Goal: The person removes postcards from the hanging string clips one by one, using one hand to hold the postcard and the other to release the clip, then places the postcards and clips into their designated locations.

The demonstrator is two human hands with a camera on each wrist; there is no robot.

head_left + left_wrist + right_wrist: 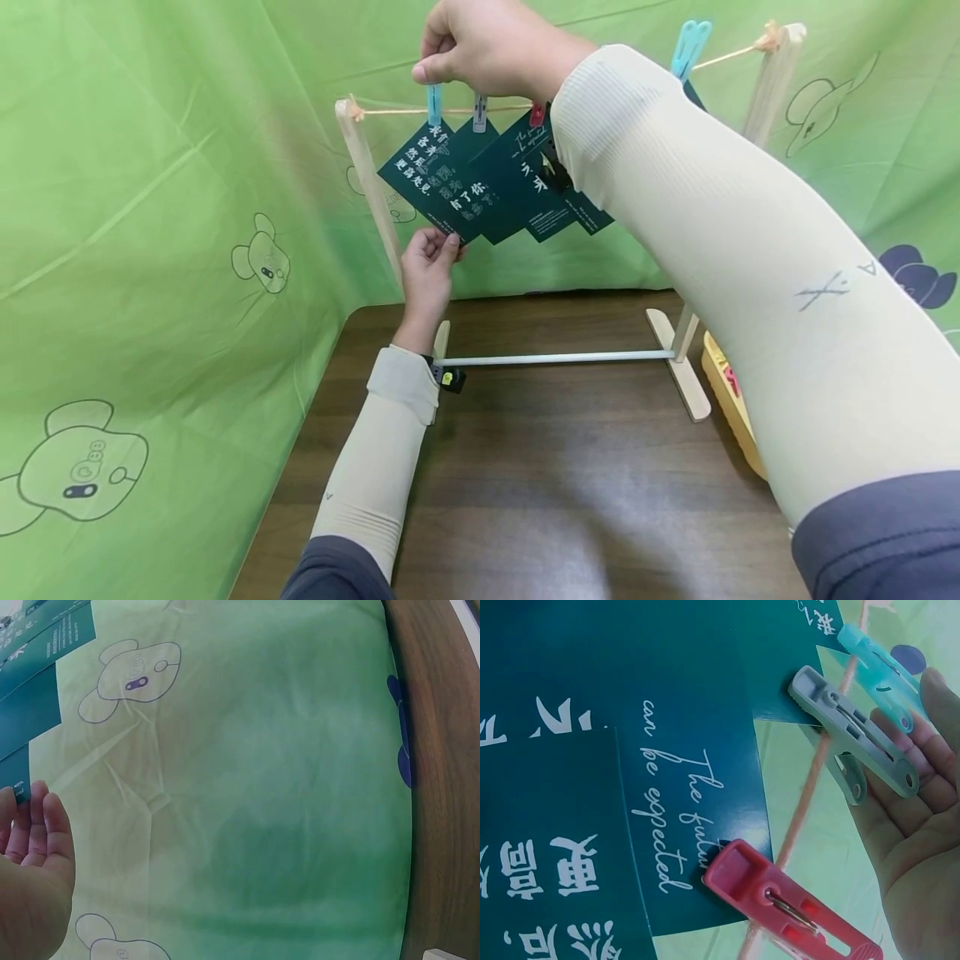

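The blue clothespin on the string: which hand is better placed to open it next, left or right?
Probably the right hand: its fingers already pinch the blue clothespin at the string. The left hand is lower, holding the bottom corner of the leftmost green card.

Dark brown wood-grain table [570, 492], sheen of soft overhead light near the front edge. Green cloth backdrop [150, 208] draped behind and down the left side, creased, meeting the tabletop along a rumpled fold. Outlined cartoon bear heads [261, 254] printed across the cloth, one larger at lower left [75, 471]. Dark navy bear print [918, 275] at far right. Same cloth [262, 787] fills the left wrist view, table edge [442, 787] along its right. Even, diffuse lighting, no hard shadows.
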